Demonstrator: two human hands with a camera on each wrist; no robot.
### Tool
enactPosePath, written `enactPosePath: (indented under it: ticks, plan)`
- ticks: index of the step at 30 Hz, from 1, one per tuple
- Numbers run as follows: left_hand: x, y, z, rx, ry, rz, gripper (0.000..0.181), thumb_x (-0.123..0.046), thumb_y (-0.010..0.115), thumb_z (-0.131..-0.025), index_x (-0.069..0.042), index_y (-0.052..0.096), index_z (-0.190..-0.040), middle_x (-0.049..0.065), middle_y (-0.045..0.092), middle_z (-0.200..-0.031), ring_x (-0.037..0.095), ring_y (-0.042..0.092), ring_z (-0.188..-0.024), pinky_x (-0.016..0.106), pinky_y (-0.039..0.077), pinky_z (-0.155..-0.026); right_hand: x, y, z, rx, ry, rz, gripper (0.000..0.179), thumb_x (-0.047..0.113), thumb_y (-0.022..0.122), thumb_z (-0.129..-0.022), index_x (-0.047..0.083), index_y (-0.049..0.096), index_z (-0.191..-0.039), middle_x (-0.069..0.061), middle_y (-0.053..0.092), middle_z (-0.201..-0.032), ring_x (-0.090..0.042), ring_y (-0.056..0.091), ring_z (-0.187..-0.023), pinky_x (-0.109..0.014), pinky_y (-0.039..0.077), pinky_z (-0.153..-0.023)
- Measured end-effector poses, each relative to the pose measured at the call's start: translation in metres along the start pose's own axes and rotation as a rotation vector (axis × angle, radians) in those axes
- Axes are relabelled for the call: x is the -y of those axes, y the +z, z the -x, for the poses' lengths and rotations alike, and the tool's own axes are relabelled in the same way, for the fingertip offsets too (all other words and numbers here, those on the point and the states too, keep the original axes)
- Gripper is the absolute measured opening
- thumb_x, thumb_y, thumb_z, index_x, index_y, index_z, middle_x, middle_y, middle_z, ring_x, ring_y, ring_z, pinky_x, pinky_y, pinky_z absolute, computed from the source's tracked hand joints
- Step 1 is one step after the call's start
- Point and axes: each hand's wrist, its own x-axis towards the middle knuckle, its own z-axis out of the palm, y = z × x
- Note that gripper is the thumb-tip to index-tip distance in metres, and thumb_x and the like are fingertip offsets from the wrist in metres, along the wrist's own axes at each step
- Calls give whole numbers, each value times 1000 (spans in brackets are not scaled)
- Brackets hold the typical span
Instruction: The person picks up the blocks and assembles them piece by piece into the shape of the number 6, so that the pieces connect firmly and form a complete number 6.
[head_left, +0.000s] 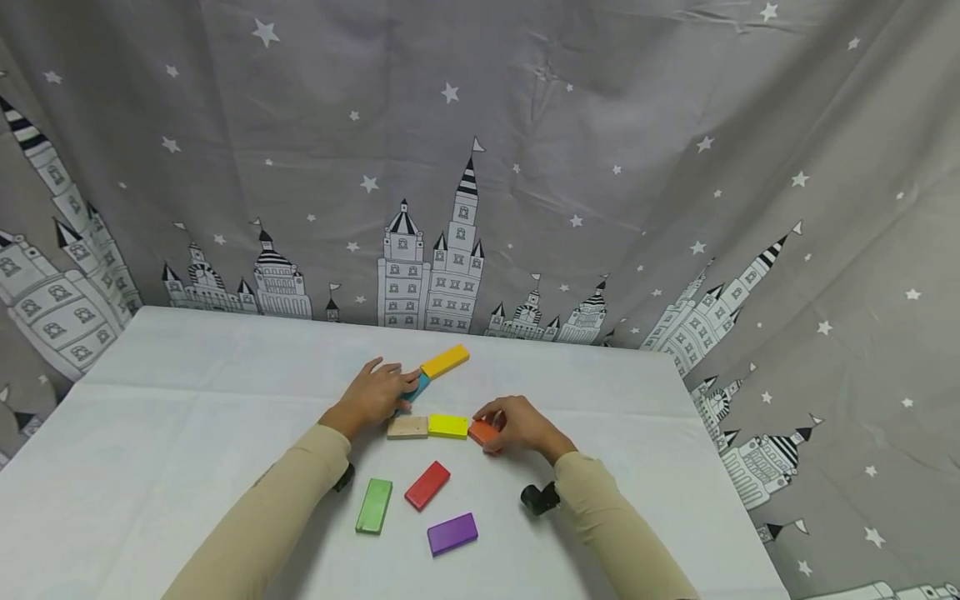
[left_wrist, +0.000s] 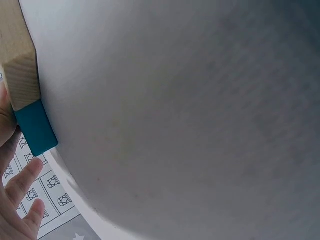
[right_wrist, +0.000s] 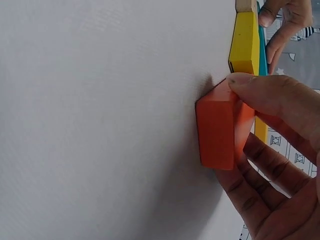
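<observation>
My left hand [head_left: 373, 396] pinches a teal block [head_left: 417, 392] between thumb and fingers, its other fingers spread out. Touching the teal block's upper end is an amber-yellow block [head_left: 446, 361], angled up to the right. A plain wooden block [head_left: 407, 428] lies by its lower end, end to end with a bright yellow block [head_left: 448, 427]. At the yellow block's right end, my right hand [head_left: 521, 427] grips an orange block [right_wrist: 216, 135] between thumb and fingers. The orange block sits slightly askew to that row. In the left wrist view, the teal block [left_wrist: 37, 129] shows beyond the wooden one.
Nearer me on the white table [head_left: 187, 400] lie a green block [head_left: 373, 506], a red block [head_left: 427, 486] and a purple block [head_left: 452, 533]. A grey curtain [head_left: 525, 108] printed with castles and stars hangs behind the table.
</observation>
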Motion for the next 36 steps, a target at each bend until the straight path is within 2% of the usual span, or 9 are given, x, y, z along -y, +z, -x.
enactPosePath:
  ticks: [15, 18, 21, 25, 36]
  plan:
    - [1, 1, 1, -14, 17, -10, 58, -33, 69, -86, -12, 53, -138, 0, 44, -148, 34, 41, -133, 59, 20, -113, -2, 4, 1, -13, -8, 3, 43, 13, 85, -72, 9, 70, -112, 2, 61, -90, -13, 54, -80, -25, 48, -71]
    - [1, 0, 1, -17, 19, -3, 58, -32, 69, -86, -12, 53, -137, 1, 43, -148, 35, 41, -133, 59, 20, -113, 0, 0, 4, -7, 2, 3, 45, 15, 85, -73, 10, 69, -115, 2, 61, -93, -15, 54, -82, -26, 48, -72]
    - [1, -1, 2, -19, 18, 0, 58, -32, 69, -86, -12, 53, -137, 1, 43, -149, 35, 41, -133, 60, 20, -113, 4, -4, 8, -17, -26, 20, 46, 16, 84, -73, 11, 69, -116, 0, 62, -99, -18, 55, -89, -29, 49, -74]
    - [2, -3, 2, -18, 14, -6, 58, -33, 69, -86, -12, 53, -138, 1, 43, -149, 35, 41, -133, 59, 20, -113, 15, -5, 15, -3, -109, 65, 44, 17, 83, -75, 12, 68, -117, -2, 62, -108, -18, 55, -98, -30, 50, -83]
    - [-2, -6, 2, -1, 9, 12, 58, -33, 68, -87, -12, 52, -138, 2, 43, -149, 35, 40, -134, 59, 19, -114, 56, 23, 15, 210, -395, 207, 37, 17, 81, -79, 16, 70, -115, 6, 61, -113, -6, 53, -109, -19, 41, -99]
